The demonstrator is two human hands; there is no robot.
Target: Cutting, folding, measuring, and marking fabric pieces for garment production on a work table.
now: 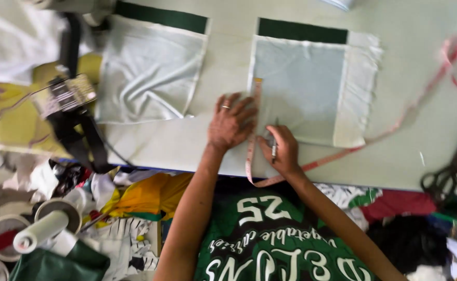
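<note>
Pale green cutting table [197, 140], cluttered fabric scraps below its near edge. We see the left hand [232, 122] spread flat, fingers released, pinning a measuring tape [253, 130] along the left edge of the white fabric panel [304, 88]. The right hand [283, 151], just below that panel, pinches a pen [273, 148], likely for marking. Scissors [449, 171] lie far right of the panel.

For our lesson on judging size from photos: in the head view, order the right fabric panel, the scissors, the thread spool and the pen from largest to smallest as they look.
1. Right fabric panel
2. Scissors and thread spool: they look alike in size, and the spool lies nearer the camera, so unranked
3. Pen, in the right hand
</note>
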